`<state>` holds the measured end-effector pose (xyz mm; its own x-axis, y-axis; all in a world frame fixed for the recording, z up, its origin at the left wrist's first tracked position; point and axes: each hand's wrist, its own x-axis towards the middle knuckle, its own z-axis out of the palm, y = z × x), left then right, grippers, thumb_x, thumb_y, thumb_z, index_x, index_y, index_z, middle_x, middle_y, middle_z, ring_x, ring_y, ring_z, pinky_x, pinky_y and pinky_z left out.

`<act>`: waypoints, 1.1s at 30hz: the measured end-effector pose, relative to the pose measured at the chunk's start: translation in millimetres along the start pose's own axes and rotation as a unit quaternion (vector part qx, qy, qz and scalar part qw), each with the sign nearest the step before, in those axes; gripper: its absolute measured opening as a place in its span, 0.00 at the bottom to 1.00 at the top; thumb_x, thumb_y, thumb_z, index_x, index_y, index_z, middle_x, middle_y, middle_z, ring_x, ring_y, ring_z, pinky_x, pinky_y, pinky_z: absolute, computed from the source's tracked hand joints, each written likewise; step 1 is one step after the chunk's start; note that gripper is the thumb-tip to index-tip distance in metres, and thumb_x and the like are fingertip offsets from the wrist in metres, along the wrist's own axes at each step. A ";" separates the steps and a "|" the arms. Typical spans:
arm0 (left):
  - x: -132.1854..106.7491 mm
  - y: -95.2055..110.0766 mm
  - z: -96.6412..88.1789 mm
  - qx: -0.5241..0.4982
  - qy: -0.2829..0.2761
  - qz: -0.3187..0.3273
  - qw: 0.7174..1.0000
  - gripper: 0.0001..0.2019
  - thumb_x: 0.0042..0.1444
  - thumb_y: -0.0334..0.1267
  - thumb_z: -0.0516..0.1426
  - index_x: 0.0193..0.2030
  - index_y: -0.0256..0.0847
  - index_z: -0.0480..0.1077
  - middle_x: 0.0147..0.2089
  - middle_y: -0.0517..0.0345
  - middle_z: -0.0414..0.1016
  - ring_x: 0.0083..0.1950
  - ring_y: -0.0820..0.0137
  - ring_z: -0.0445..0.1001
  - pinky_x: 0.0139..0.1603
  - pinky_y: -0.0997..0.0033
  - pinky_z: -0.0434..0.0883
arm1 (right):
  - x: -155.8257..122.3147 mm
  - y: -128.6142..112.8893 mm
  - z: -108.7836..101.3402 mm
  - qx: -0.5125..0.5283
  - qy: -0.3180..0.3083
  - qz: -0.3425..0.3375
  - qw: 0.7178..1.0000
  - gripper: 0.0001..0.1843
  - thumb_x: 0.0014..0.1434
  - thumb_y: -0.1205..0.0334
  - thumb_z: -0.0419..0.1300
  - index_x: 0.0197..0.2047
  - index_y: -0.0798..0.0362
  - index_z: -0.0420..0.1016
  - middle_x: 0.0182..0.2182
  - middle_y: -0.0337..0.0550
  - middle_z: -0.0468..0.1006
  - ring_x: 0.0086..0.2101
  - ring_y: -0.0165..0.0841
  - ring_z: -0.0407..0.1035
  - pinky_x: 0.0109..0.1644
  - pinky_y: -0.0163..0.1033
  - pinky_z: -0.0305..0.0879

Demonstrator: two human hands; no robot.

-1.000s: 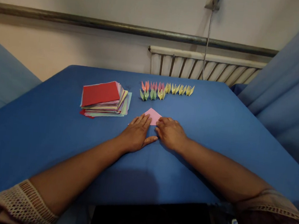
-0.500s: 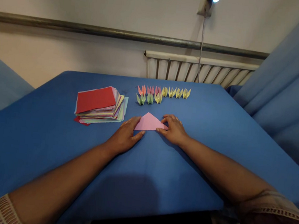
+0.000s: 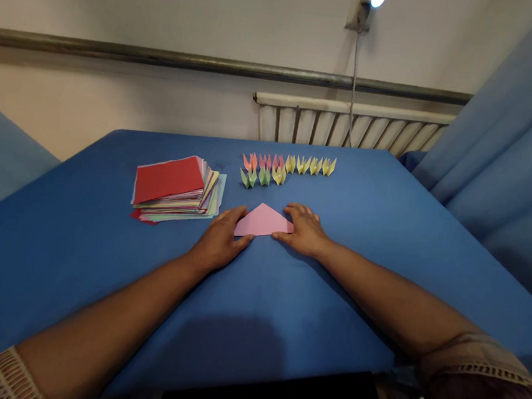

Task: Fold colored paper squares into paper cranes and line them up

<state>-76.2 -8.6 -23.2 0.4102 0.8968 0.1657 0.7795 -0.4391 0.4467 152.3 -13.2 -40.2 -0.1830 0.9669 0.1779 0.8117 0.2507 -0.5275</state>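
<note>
A folded sheet of pink paper (image 3: 262, 222), triangular with its peak pointing away from me, lies on the blue-covered table (image 3: 362, 221). At its left corner my left hand (image 3: 219, 239) holds it, thumb along the near edge and fingers at the far side. My right hand (image 3: 306, 231) grips the right corner between thumb and fingers, hiding that tip. Beyond the paper stand several small folded paper cranes (image 3: 279, 175) in two rows, in orange, pink, yellow and green.
Left of the cranes lies a thick stack of coloured paper (image 3: 170, 181) with a red sheet on top. Behind the table are a metal rail (image 3: 166, 58), a radiator (image 3: 326, 105) and a hanging cord (image 3: 355, 64). A blue curtain (image 3: 510, 154) hangs at the right.
My left thumb now touches the near edge of the pink paper, and my right thumb has slid inward along it. The whole view has shifted slightly.
</note>
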 end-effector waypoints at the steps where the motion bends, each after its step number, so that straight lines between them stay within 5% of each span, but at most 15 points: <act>1: 0.2 -0.4 -0.2 -0.018 0.006 0.003 1.000 0.32 0.54 0.43 0.57 0.64 0.36 0.56 0.62 0.44 0.66 0.62 0.57 0.65 0.63 0.54 0.62 | -0.1 0.3 0.4 0.002 0.000 -0.008 1.000 0.32 0.49 0.46 0.67 0.55 0.51 0.67 0.59 0.53 0.65 0.59 0.47 0.56 0.60 0.55 0.51; 6: -0.6 -1.4 0.3 -0.094 0.033 0.034 0.994 0.33 0.53 0.40 0.58 0.65 0.38 0.55 0.53 0.49 0.74 0.56 0.60 0.71 0.59 0.56 0.66 | 1.4 5.3 4.5 0.078 0.033 -0.049 0.995 0.21 0.48 0.58 0.68 0.45 0.50 0.70 0.55 0.48 0.69 0.55 0.42 0.62 0.57 0.52 0.57; 9: -2.5 1.7 -2.1 -0.085 0.048 0.044 0.994 0.32 0.53 0.40 0.59 0.64 0.38 0.56 0.51 0.50 0.74 0.54 0.60 0.72 0.57 0.56 0.68 | 0.7 5.2 5.1 0.146 0.072 -0.128 0.978 0.07 0.53 0.66 0.63 0.36 0.50 0.70 0.49 0.46 0.72 0.50 0.37 0.66 0.54 0.48 0.60; 13: -6.2 11.0 -9.8 -0.050 0.089 0.096 0.990 0.30 0.53 0.39 0.59 0.63 0.38 0.58 0.55 0.47 0.71 0.57 0.59 0.69 0.58 0.54 0.66 | -7.1 -6.0 -4.2 0.137 0.099 -0.237 0.957 0.06 0.56 0.71 0.57 0.35 0.50 0.68 0.46 0.46 0.74 0.48 0.36 0.67 0.52 0.46 0.61; 19: -10.5 17.9 -19.2 -0.013 0.096 0.249 0.964 0.10 0.54 0.29 0.56 0.43 0.42 0.69 0.53 0.52 0.73 0.60 0.61 0.66 0.62 0.52 0.62 | -25.0 -26.1 -18.9 0.114 0.070 -0.325 0.936 0.03 0.60 0.65 0.55 0.39 0.50 0.68 0.46 0.47 0.75 0.48 0.39 0.68 0.52 0.49 0.62; 21: -10.3 16.9 -21.3 0.002 0.087 0.275 0.957 0.08 0.54 0.27 0.55 0.38 0.42 0.69 0.52 0.53 0.74 0.61 0.60 0.65 0.61 0.51 0.62 | -23.8 -23.4 -16.8 0.177 0.092 -0.281 0.939 0.06 0.61 0.61 0.55 0.42 0.50 0.68 0.47 0.47 0.74 0.49 0.38 0.68 0.54 0.49 0.62; 24: -10.1 16.7 -24.9 0.020 0.094 0.294 0.951 0.08 0.53 0.25 0.55 0.36 0.42 0.70 0.55 0.52 0.73 0.64 0.58 0.61 0.61 0.49 0.61 | -11.3 -10.1 -8.5 0.270 0.161 -0.117 0.942 0.13 0.61 0.54 0.56 0.48 0.49 0.69 0.52 0.50 0.70 0.52 0.40 0.65 0.52 0.48 0.66; 27: -10.8 19.7 -27.0 0.035 0.094 0.307 0.946 0.08 0.55 0.26 0.55 0.34 0.43 0.72 0.57 0.52 0.71 0.67 0.57 0.57 0.62 0.47 0.59 | 3.1 2.9 -0.7 0.392 0.109 0.019 0.913 0.29 0.57 0.50 0.59 0.60 0.45 0.60 0.55 0.50 0.67 0.43 0.36 0.71 0.46 0.46 0.70; 30: -10.6 21.7 -26.5 0.046 0.081 0.312 0.946 0.10 0.55 0.25 0.53 0.34 0.43 0.73 0.58 0.53 0.70 0.68 0.57 0.54 0.63 0.46 0.58 | 7.2 5.8 2.4 0.436 0.038 -0.006 0.899 0.43 0.52 0.55 0.64 0.67 0.41 0.48 0.45 0.43 0.73 0.33 0.31 0.70 0.40 0.42 0.71; 33: -7.5 17.0 -26.0 0.066 0.066 0.309 0.947 0.10 0.54 0.25 0.54 0.33 0.43 0.73 0.59 0.53 0.69 0.68 0.57 0.53 0.63 0.46 0.57 | 2.9 2.9 0.7 0.380 0.032 -0.033 0.924 0.41 0.53 0.64 0.60 0.68 0.41 0.50 0.33 0.36 0.74 0.28 0.29 0.68 0.36 0.38 0.69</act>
<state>-78.3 -21.5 6.0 0.7512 0.4623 0.4711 0.4668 -0.8767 0.1160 153.7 -9.7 -41.9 -0.1661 0.9493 0.2669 0.1706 0.2943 -0.9404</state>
